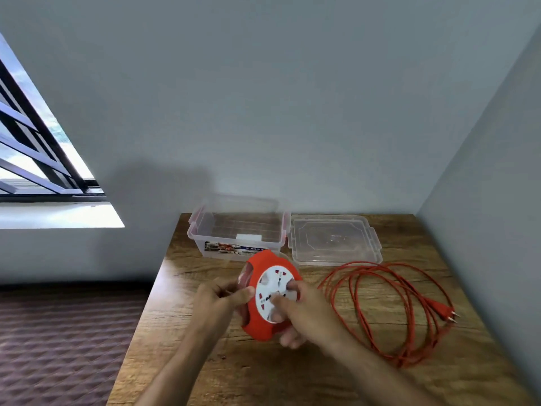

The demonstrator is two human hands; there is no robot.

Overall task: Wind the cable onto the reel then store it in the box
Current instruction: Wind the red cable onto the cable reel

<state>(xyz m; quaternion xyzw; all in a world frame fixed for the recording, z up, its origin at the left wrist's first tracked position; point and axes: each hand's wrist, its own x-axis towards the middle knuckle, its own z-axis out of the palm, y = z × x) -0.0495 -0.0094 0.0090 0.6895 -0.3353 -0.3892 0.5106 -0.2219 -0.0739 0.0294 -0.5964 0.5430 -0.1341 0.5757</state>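
Note:
I hold a red cable reel [265, 325] with a white socket face above the wooden table [292, 376]. My left hand [218, 300] grips its left rim. My right hand [304, 312] holds its right side, with the thumb and a finger on the white face. The red cable [389, 303] lies in loose loops on the table to the right, its plug [442, 310] at the far right. A clear plastic box [238, 232], open on top, stands behind the reel.
The box's clear lid [333, 238] lies flat to the right of the box. Walls close the table at the back and right. A window [35, 148] is at the left, with patterned floor below.

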